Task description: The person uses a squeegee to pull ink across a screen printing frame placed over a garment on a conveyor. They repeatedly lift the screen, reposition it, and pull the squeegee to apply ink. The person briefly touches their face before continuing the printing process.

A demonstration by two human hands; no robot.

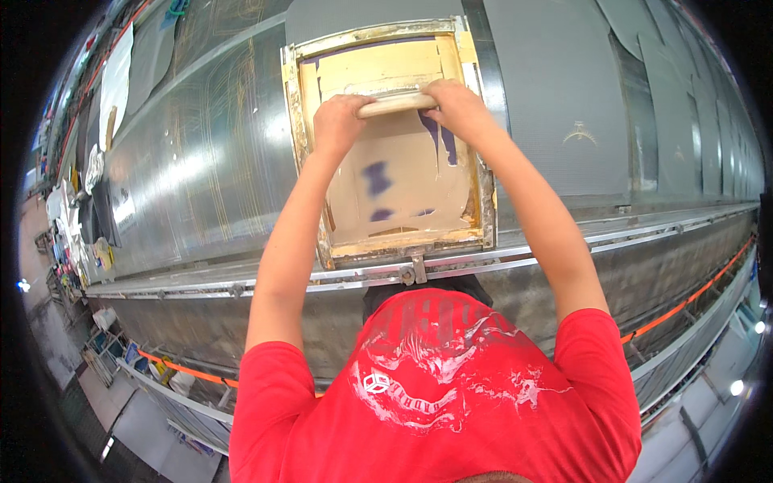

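A rectangular screen-printing frame (473,193) lies on the long metal table (225,97) in front of me, its mesh spread with beige ink and marked with purple patches. A pale squeegee (394,105) spans the upper part of the mesh crosswise. My left hand (338,121) is closed on the squeegee's left end, and my right hand (455,113) grips its right end. A metal clamp (417,266) sits at the frame's near edge, on the rail running along the table's front.
Grey sheets (555,97) cover the table to the right. Rags and small items (97,209) sit at the far left end. An orange strip (185,370) runs below the table edge, with a lower walkway and assorted clutter at the lower left.
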